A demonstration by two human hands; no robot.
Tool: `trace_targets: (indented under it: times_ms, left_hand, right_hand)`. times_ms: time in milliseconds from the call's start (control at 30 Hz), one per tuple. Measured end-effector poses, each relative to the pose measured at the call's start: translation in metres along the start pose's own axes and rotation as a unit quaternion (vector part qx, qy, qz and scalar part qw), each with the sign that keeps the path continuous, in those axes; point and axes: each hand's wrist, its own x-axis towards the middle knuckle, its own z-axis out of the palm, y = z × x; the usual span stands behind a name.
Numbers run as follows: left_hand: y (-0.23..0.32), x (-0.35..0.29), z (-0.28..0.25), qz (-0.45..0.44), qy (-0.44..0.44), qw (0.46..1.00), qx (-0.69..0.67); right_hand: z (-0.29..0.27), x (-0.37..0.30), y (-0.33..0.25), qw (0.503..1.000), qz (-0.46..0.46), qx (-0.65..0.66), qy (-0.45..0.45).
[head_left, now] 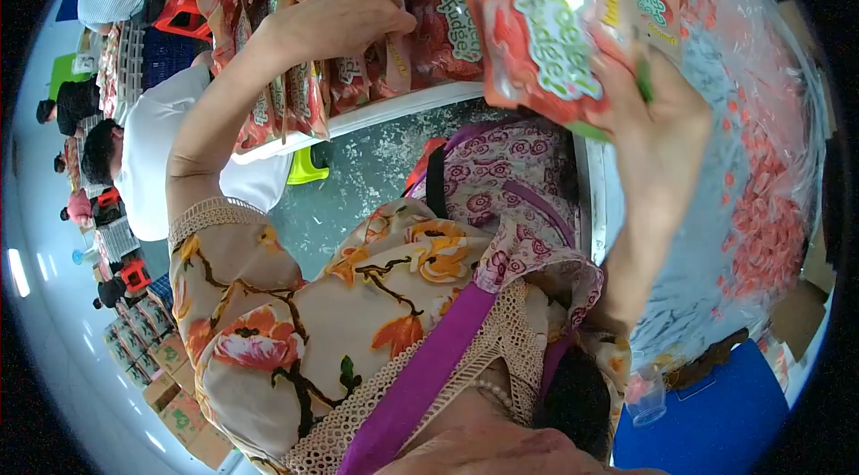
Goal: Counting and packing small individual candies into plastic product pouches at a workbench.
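My right hand [658, 108] grips a shiny red pouch of sweets [546, 50] by its right edge, raised in front of the table. The pouch has a see-through front with pale green lettering, and red pieces show inside. Across the row of standing pouches [309, 95] reaches my left hand [344, 14]. Its fingers are curled down among the pouch tops, and what lies under the fingertips is hidden. Another red pouch [452, 32] leans between the two hands. Part of one more pouch [653, 1] shows behind the raised one.
Loose red pieces [765, 242] lie on the plastic-covered table at my right. Below them are a see-through cup [646, 399] and a blue panel [707, 412]. A person in white [170, 131] sits at my left, near a yellow-green stool [307, 167]. Cartons [192, 421] stand farther left.
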Motion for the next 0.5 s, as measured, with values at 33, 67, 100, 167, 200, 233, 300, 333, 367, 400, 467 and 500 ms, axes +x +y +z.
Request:
trace_targets:
  times_ms: [33,67,100,167,200,233,300,333,367,400,467,500]
  left_hand:
    - [0.001,0.0,-0.004,-0.009,-0.013,1.0,0.003]
    - [0.003,0.0,-0.009,-0.017,-0.026,1.0,0.006]
    - [-0.005,-0.003,-0.015,-0.009,-0.028,0.999,0.015]
    - [-0.006,0.0,-0.028,0.022,-0.038,0.999,0.03]
    - [-0.012,-0.001,-0.018,0.03,0.008,0.999,0.009]
    - [-0.012,-0.001,-0.018,0.039,0.06,0.997,-0.013]
    - [0.004,0.005,-0.039,-0.041,-0.039,0.997,-0.052]
    - [-0.006,0.006,-0.017,-0.013,0.047,0.999,-0.022]
    - [-0.005,0.016,-0.018,-0.026,0.006,1.0,-0.012]
    - [0.009,0.013,-0.032,-0.067,-0.041,0.997,0.009]
    - [0.018,0.024,-0.034,-0.024,-0.039,0.999,0.025]
    - [0.019,0.032,-0.034,-0.004,-0.044,0.998,0.043]
  right_hand:
    - [0.007,0.009,0.009,0.987,-0.115,-0.114,0.013]
    - [0.014,0.018,0.017,0.947,-0.228,-0.224,0.028]
    - [0.029,0.028,0.022,0.948,-0.229,-0.219,0.039]
    - [0.043,0.037,0.028,0.96,-0.233,-0.154,-0.003]
    - [0.053,0.049,0.04,0.952,-0.264,-0.155,0.0]
    - [0.063,0.065,0.066,0.925,-0.337,-0.171,0.027]
    - [0.092,0.08,0.072,0.935,-0.185,-0.297,-0.061]
    - [0.11,0.089,0.084,0.938,-0.202,-0.267,-0.094]
    - [0.121,0.086,0.073,0.936,-0.191,-0.284,-0.082]
    - [0.135,0.087,0.064,0.941,-0.208,-0.253,-0.088]
    - [0.135,0.091,0.076,0.948,-0.205,-0.235,-0.068]
    - [0.126,0.095,0.083,0.937,-0.209,-0.253,-0.119]
